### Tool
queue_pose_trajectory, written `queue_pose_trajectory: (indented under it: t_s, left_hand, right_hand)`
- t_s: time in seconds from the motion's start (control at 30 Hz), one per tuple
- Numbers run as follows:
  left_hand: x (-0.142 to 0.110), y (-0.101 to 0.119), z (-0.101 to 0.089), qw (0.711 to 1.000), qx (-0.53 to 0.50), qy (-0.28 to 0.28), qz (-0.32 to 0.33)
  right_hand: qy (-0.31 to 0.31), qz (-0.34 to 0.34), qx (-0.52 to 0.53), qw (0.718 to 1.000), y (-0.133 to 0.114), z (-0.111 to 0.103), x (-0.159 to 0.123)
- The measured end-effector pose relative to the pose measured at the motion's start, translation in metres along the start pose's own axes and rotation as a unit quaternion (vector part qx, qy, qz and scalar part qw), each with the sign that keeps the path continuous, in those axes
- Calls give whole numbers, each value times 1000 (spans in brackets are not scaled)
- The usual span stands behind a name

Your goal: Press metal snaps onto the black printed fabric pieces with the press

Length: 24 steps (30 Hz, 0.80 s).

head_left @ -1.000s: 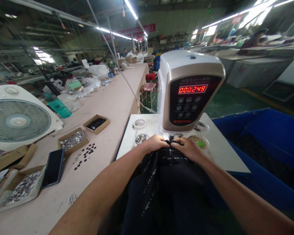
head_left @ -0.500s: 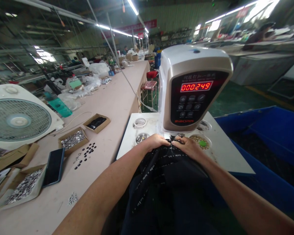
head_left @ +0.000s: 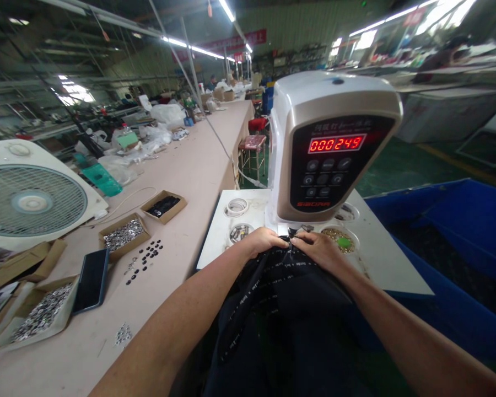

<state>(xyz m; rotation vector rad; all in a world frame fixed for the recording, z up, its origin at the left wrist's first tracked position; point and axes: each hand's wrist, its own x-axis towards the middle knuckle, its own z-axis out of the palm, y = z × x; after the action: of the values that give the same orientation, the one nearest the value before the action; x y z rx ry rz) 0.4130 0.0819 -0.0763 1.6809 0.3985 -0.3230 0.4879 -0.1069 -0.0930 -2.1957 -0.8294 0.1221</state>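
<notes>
Dark trousers or a similar dark garment, with white-lettered tape inside, hang from both hands towards me. My left hand is closed on the garment's edge. My right hand pinches the same edge just to the right, the two thumbs close together. Both hands sit right under the head of a snap-fastening machine, whose red display reads 000249. The exact spot beneath the machine's head is mostly hidden by fingers and cloth.
The white machine table has round wells, one with brass-coloured parts. On the left bench are a fan, a phone, boxes of metal snaps and loose black caps. A blue bin stands at right.
The view has shifted slightly, so the machine appears a little larger and farther right. Both hands keep their hold on the garment at the same place; the display still reads 000249.
</notes>
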Motion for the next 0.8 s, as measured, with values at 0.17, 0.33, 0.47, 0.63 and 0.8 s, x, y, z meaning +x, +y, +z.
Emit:
queue_pose_trajectory:
  t_s: [0.17,0.33,0.47,0.63,0.8]
  left_hand:
    - [-1,-8,-1,1000,-4,-10,13]
    - [1,-16,-10,998,55,14,26]
    - [1,-19,-17,993,113,22,29]
    - [0,-19,-17,985,164,18,55]
    - [-3,-23,-10,962,238,82,109]
  right_hand:
    - [-9,-27,-47,998,4,4,-3]
    - [-17,-44,-113,993,11,10,-9]
    - [-17,-31,-163,986,13,14,-10]
    - [-20,-4,-212,977,7,14,-9]
    - [-30,-5,-247,968,0,12,-10]
